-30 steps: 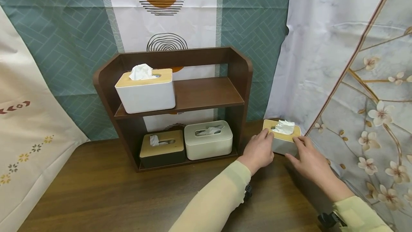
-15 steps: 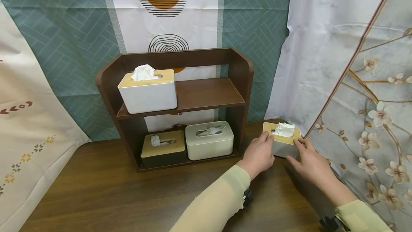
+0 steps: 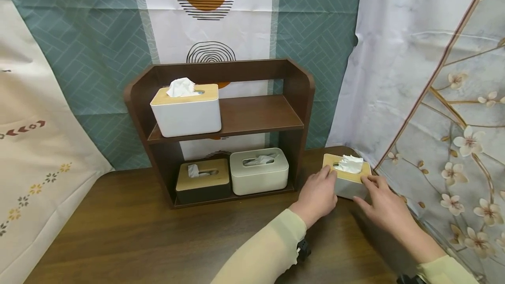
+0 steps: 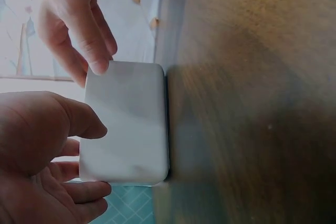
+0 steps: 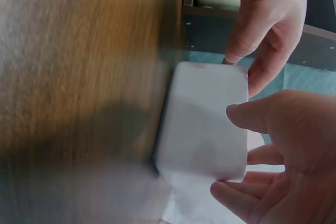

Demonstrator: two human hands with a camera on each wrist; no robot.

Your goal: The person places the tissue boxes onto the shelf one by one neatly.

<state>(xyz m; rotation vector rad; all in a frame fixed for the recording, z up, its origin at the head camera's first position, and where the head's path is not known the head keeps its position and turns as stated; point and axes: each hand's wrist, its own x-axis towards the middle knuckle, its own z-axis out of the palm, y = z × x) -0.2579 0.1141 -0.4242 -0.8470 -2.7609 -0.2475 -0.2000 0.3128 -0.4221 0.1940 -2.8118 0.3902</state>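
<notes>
A grey-white tissue box (image 3: 349, 188) with a wood-look lid and a white tissue (image 3: 350, 164) sticking out stands on the table at the right. My left hand (image 3: 318, 193) grips its left end, and my right hand (image 3: 384, 203) its right end. In the left wrist view, the left thumb (image 4: 86, 121) lies on the box's front face (image 4: 126, 124) while other fingers reach round the end and top. The right wrist view has the right thumb (image 5: 249, 116) on the same face, with fingers round that end. The box's back is hidden.
A dark brown two-tier shelf (image 3: 260, 115) stands left of the hands. On its upper tier is a white tissue box (image 3: 187, 117); below are a black one (image 3: 203, 192) and a cream one (image 3: 260, 181). A flowered curtain (image 3: 453, 143) hangs close by the right hand.
Held between both hands, the grey-white tissue box has come slightly nearer to me along the table. The view has shifted a little, and the boxes on the shelf stay in place.
</notes>
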